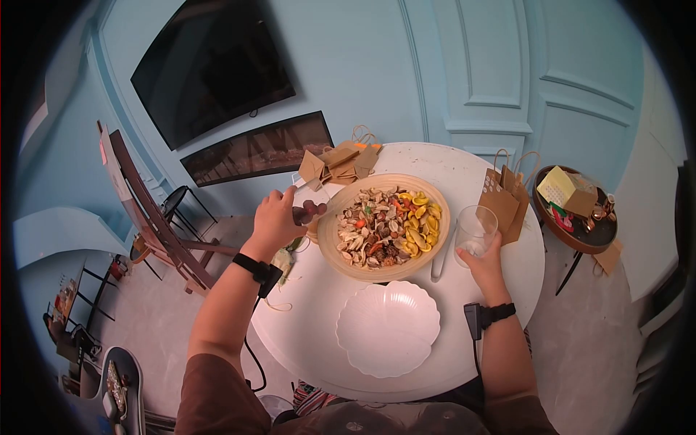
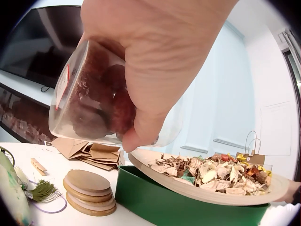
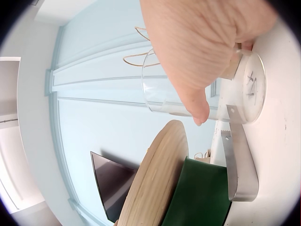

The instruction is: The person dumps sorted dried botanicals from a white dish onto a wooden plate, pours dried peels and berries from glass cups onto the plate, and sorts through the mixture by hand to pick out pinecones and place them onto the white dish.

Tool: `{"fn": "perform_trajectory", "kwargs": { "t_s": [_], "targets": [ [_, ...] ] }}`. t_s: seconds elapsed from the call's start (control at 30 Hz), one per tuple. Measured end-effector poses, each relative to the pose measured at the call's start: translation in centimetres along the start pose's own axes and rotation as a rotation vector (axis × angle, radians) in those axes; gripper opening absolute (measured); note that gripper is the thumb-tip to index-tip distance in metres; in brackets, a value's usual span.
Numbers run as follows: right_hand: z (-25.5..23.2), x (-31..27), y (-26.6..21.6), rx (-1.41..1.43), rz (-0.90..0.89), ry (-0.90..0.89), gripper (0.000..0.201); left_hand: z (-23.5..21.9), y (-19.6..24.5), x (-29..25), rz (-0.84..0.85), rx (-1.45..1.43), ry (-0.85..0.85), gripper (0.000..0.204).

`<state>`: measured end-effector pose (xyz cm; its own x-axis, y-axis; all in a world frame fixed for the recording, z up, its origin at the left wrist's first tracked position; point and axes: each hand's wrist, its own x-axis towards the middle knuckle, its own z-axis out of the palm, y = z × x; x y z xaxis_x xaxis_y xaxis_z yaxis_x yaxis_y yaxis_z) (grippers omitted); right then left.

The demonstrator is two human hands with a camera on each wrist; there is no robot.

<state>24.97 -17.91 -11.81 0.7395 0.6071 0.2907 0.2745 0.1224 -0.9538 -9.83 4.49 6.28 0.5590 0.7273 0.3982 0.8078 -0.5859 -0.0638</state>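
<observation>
My left hand point(image 1: 274, 221) grips a clear plastic container point(image 2: 70, 110) tipped on its side, with dark red, wrinkled round pieces point(image 2: 91, 122) inside. It is held up at the left edge of a round wooden tray point(image 1: 330, 255) of dried petals, pods and yellow pieces point(image 1: 420, 226). On the right, my right hand point(image 1: 487, 262) is wrapped around an upright clear glass point(image 3: 254, 89), whose base is on the white table. Metal tongs point(image 1: 439, 259) lie between the glass and the tray. Nearest my body sits a white scalloped plate point(image 1: 388, 330).
The tray rests on a green box point(image 2: 188, 203). Stacked wooden discs point(image 2: 89, 190) and a green tassel point(image 2: 43, 190) lie to its left. Folded kraft bags point(image 1: 339, 162) are behind, and an upright paper bag point(image 1: 507, 199) stands right. Beyond the table is a dark round side stand point(image 1: 580, 230).
</observation>
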Motion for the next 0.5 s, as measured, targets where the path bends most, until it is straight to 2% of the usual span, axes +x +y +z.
{"fn": "perform_trajectory", "kwargs": {
  "t_s": [0.2, 0.27, 0.5],
  "targets": [
    [-0.03, 0.20, 0.45, -0.015, -0.013, -0.010, 0.096, 0.16, 0.12, 0.06, 0.075, 0.104, 0.048, 0.087],
    [-0.01, 0.21, 0.44, 0.001, -0.012, -0.012, 0.096, 0.33, 0.15, 0.16, 0.196, 0.172, 0.163, 0.079],
    [-0.01, 0.11, 0.15, -0.025, -0.037, -0.008, 0.096, 0.60, 0.70, 0.93, 0.224, 0.262, 0.176, 0.086]
  ]
}}
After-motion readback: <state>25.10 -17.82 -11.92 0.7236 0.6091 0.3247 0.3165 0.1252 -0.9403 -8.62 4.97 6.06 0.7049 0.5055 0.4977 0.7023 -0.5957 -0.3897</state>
